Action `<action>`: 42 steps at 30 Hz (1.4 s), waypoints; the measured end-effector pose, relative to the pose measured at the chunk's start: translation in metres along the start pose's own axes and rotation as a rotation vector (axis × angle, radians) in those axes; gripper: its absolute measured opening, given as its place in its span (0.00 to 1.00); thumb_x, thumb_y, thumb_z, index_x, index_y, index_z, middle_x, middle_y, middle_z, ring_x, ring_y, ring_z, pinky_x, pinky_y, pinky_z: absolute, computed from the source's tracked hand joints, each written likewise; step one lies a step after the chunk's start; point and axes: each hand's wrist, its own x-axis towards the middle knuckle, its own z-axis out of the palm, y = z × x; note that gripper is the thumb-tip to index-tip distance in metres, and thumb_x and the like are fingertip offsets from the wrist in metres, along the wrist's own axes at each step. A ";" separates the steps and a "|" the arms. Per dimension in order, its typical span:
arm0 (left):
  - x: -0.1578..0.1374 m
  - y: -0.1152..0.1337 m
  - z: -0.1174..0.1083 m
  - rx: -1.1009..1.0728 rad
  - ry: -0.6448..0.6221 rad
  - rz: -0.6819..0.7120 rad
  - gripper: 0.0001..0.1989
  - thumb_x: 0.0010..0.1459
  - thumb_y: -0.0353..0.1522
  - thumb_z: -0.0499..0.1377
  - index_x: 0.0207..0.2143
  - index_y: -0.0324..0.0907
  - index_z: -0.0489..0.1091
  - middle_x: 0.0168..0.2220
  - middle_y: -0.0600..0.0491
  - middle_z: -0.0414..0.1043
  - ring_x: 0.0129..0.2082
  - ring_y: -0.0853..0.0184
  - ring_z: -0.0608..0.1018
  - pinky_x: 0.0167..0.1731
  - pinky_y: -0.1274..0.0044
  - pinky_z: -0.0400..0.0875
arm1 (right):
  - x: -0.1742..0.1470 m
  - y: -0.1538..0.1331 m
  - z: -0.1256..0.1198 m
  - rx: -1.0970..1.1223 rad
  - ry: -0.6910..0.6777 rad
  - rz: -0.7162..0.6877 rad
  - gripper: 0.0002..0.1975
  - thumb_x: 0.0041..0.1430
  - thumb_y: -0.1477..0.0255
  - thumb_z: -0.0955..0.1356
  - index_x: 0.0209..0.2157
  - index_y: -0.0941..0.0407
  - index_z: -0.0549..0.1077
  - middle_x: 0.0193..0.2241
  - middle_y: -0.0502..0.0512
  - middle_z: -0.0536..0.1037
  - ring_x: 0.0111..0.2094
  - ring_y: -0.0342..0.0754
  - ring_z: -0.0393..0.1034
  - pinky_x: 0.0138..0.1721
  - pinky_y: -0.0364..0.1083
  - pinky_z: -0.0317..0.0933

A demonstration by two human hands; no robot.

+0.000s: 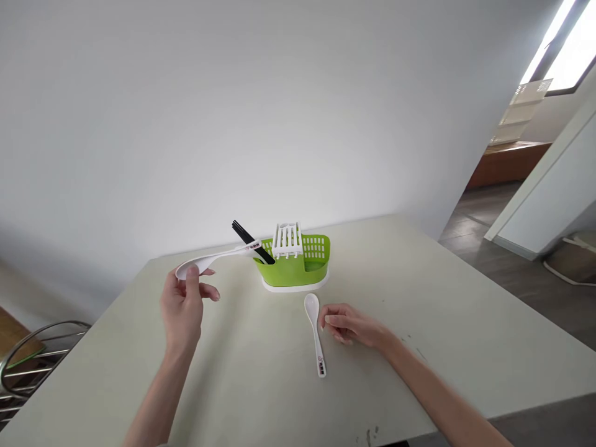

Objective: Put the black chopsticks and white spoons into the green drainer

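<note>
My left hand [184, 307] is raised over the table and grips a white spoon [218, 257] by its bowl end, with the handle pointing right toward a green cutlery holder [298, 264]. The holder sits on a white base and carries black chopsticks [251, 242] and a white slotted insert [287, 239]. My right hand [349, 325] rests on the table, fingers curled, touching or nearly touching a second white spoon [315, 332] that lies flat in front of the holder.
The pale table [442, 323] meets a white wall behind the holder. A metal wire rack [28, 360] stands at the lower left beyond the table's edge. At the right, a wooden floor and a doorway open up.
</note>
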 end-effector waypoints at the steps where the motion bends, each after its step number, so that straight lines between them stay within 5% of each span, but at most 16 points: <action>1: 0.003 0.001 0.000 0.030 0.010 0.010 0.16 0.70 0.46 0.56 0.44 0.43 0.67 0.41 0.52 0.78 0.18 0.74 0.74 0.23 0.76 0.74 | 0.000 0.000 0.000 0.004 0.003 -0.001 0.24 0.60 0.48 0.72 0.36 0.56 0.74 0.21 0.42 0.68 0.19 0.38 0.55 0.22 0.40 0.50; 16: 0.023 -0.009 0.019 0.693 -0.216 0.409 0.13 0.74 0.35 0.50 0.55 0.50 0.69 0.40 0.59 0.83 0.29 0.72 0.82 0.30 0.80 0.66 | 0.002 0.002 0.000 0.053 0.009 -0.011 0.21 0.61 0.51 0.73 0.36 0.56 0.74 0.21 0.43 0.69 0.19 0.38 0.56 0.23 0.40 0.52; 27: 0.030 -0.028 0.032 0.803 -0.359 0.555 0.17 0.73 0.34 0.49 0.56 0.50 0.72 0.42 0.54 0.83 0.28 0.69 0.79 0.26 0.78 0.59 | 0.007 0.007 -0.001 0.092 -0.008 -0.027 0.19 0.63 0.54 0.74 0.36 0.57 0.74 0.22 0.45 0.71 0.20 0.38 0.59 0.22 0.39 0.53; 31: 0.034 -0.038 0.034 0.830 -0.342 0.701 0.15 0.74 0.35 0.50 0.53 0.50 0.76 0.42 0.50 0.81 0.37 0.62 0.79 0.26 0.76 0.60 | 0.008 0.009 -0.002 0.096 -0.003 -0.030 0.19 0.63 0.55 0.74 0.35 0.57 0.73 0.24 0.46 0.72 0.21 0.38 0.61 0.23 0.39 0.55; 36: 0.045 -0.042 0.036 0.801 -0.281 0.858 0.14 0.72 0.33 0.53 0.49 0.49 0.79 0.44 0.46 0.76 0.43 0.57 0.75 0.41 0.69 0.70 | 0.008 0.007 -0.001 0.096 0.001 -0.030 0.18 0.63 0.56 0.74 0.35 0.57 0.74 0.24 0.46 0.72 0.21 0.38 0.61 0.23 0.40 0.55; 42: 0.053 -0.046 0.041 0.795 -0.276 0.889 0.16 0.70 0.29 0.54 0.49 0.50 0.80 0.51 0.44 0.71 0.49 0.54 0.72 0.50 0.60 0.70 | 0.007 0.006 0.000 0.090 0.003 -0.028 0.19 0.63 0.56 0.74 0.34 0.57 0.73 0.25 0.46 0.72 0.22 0.38 0.61 0.23 0.39 0.55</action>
